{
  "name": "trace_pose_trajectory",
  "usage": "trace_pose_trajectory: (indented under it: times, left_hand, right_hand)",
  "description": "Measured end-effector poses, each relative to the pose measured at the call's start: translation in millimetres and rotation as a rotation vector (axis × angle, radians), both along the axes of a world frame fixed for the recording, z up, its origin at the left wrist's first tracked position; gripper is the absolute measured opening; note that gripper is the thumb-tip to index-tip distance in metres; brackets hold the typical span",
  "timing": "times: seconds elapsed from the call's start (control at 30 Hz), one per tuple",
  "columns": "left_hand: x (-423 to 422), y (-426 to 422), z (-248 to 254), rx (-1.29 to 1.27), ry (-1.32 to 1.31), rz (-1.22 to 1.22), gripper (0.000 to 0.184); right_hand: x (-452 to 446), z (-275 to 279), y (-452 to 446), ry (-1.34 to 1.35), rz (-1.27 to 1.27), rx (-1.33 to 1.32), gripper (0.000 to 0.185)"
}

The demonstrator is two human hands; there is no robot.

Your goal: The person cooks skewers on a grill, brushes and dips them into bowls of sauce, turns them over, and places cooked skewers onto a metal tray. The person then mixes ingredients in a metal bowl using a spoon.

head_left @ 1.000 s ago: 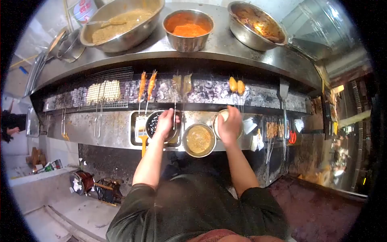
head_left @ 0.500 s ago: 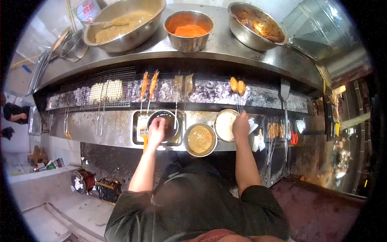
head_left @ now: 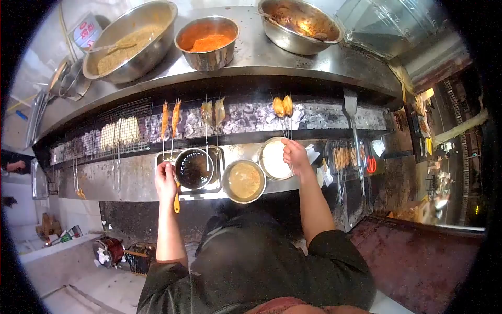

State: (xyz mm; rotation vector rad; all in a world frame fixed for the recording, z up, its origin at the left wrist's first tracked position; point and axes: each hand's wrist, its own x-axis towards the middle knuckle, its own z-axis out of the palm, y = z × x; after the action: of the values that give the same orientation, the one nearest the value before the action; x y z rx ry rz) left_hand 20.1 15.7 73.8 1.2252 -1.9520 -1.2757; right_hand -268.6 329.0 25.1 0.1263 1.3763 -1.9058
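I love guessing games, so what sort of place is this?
Probably a barbecue kitchen or food stall: skewered food and a wire rack lie over pale coals.

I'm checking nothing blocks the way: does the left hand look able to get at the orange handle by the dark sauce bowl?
Probably yes: the left hand is right beside the orange handle, whose end juts past the counter's edge, with nothing over it.
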Motion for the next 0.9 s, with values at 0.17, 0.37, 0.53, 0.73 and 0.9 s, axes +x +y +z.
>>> trace_pose_trajectory:
  times: [0.17, 0.37, 0.53, 0.73, 0.9]
  left_hand:
    - [2, -15, -2, -0.571, -0.547, -0.072, 0.038]
    - [-21, -13, -16, -0.447, -0.797, -0.077, 0.068]
    - [-33, -26, -31, -0.290, -0.873, -0.116, 0.034]
    - [-28, -30, -24, 0.562, 0.121, -0.151, 0.022]
    - [-23, -43, -48, 1.344, 0.615, -0.299, 0.023]
  right_hand:
    - [-14, -31, 12, -0.013, 0.041, 0.027, 0.020]
    - [-22, -49, 27, 0.727, -0.186, 0.559, 0.041]
    - [9, 11, 30, 0.903, -0.324, 0.754, 0.043]
    - [50, 65, 14, 1.013, -0.238, 0.702, 0.035]
    - [80, 60, -15, 0.987, -0.141, 0.537, 0.031]
